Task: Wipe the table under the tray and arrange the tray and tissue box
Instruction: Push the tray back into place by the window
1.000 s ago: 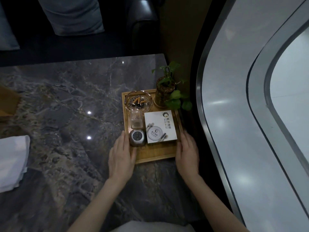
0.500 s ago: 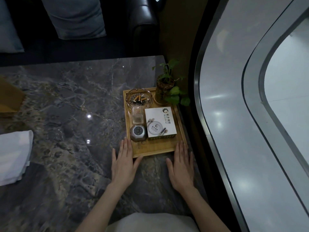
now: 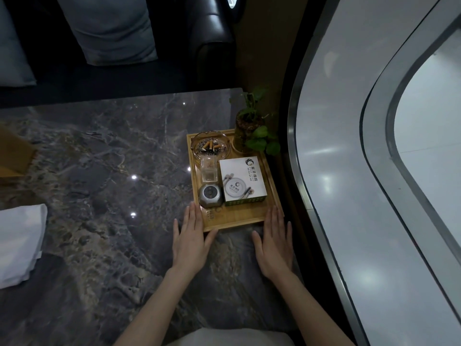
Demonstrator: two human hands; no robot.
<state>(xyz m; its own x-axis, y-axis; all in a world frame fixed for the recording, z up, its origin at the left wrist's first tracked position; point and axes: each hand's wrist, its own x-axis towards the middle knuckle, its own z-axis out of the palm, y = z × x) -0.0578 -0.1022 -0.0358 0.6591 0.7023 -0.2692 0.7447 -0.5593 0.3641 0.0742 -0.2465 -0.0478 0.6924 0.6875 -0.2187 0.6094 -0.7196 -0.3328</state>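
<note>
A wooden tray (image 3: 237, 219) sits at the right edge of the dark marble table (image 3: 99, 171). On it stand a white tissue box (image 3: 242, 179), a glass ashtray with cigarette butts (image 3: 210, 146), a small clear container (image 3: 209, 169), a grey round object (image 3: 210, 198) and a potted plant (image 3: 249, 128). My left hand (image 3: 190, 237) lies flat with fingers apart at the tray's near left corner, fingertips touching its edge. My right hand (image 3: 273, 242) lies flat at the near right corner, fingertips on the rim. Neither hand holds anything.
A folded white cloth (image 3: 18, 242) lies at the table's left edge. A wooden object (image 3: 15, 151) shows partly at far left. A dark sofa with grey cushions (image 3: 107, 28) is beyond the table. A curved window frame (image 3: 324, 196) runs along the right.
Both hands slid back from the tray's sides to its near corners and now rest flat on the table. The tray sits a little farther from me than before.
</note>
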